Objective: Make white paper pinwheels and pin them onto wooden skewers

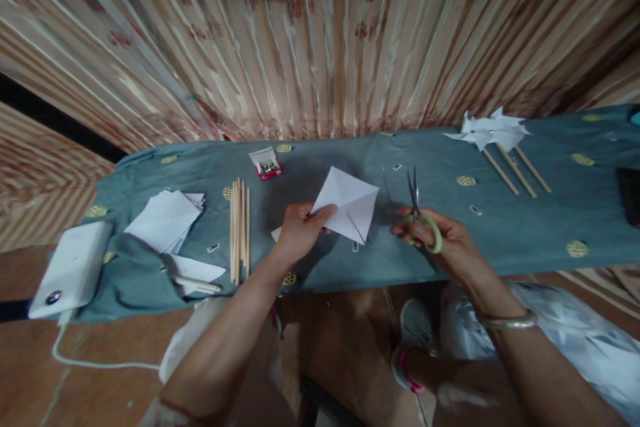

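My left hand (299, 229) pinches the near corner of a square white paper sheet (349, 207) with diagonal creases and a short cut, held just above the blue-grey cloth-covered table (500, 227). To its right, my right hand (440, 235) grips a pair of scissors (419, 208) with pale green handles. Their blades are closed and point away from me, a little apart from the paper's right edge.
Several wooden sticks (239, 227) lie left of my left hand, beside a stack of white paper (165, 219) and a white power bank (73, 268) with a cable. A red pin box (265, 163) sits behind. Paper pinwheels (493, 131) on sticks lie far right.
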The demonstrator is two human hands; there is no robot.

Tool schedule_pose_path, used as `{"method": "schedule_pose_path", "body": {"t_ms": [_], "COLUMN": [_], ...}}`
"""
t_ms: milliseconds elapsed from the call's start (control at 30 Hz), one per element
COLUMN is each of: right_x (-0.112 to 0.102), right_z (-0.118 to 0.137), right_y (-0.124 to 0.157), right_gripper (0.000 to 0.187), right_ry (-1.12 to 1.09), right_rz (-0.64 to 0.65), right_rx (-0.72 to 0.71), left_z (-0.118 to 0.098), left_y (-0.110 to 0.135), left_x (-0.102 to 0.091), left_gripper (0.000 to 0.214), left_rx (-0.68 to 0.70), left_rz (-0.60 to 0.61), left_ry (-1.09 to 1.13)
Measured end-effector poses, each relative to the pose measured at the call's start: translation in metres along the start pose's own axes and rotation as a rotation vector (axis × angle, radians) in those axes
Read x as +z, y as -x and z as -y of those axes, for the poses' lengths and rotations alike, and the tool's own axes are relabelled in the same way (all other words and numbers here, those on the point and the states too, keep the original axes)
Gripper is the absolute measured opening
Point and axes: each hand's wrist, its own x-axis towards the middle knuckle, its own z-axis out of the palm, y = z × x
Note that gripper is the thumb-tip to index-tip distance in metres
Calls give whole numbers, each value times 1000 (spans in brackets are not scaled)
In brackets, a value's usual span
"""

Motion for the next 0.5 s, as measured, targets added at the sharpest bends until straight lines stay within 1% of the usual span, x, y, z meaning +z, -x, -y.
{"method": "schedule_pose_path", "body": {"t_ms": [33, 100, 200, 267, 367, 433, 500], "right_x": [1, 4, 10, 14, 18, 20, 22], "right_z": [0, 0, 3, 6, 10, 11, 12], "right_y": [-3, -8, -11, -11, -11, -10, -10], "right_gripper": [53, 51, 51, 50, 49, 49, 49], "right_ry": [-26, -55, -38, -12, 16, 27, 28], "right_rz": [-54, -98, -96, -78, -36, -18, -29], "right_rx": [-20, -36, -33, -29, -21, -17, -21], "left_z": [0, 1, 2, 3, 2, 1, 0], "left_y": [2, 6, 12, 14, 15, 14, 13], "left_x": [1, 4, 9, 12, 13, 12, 13], "left_gripper": [35, 37, 33, 29, 27, 29, 33], "left_rx": [-5, -23, -91, -138, -168, -167, -151], "left_rz": [32, 104, 221, 274, 286, 270, 237], "left_ry": [-20, -37, -8, 13, 33, 58, 96]}}
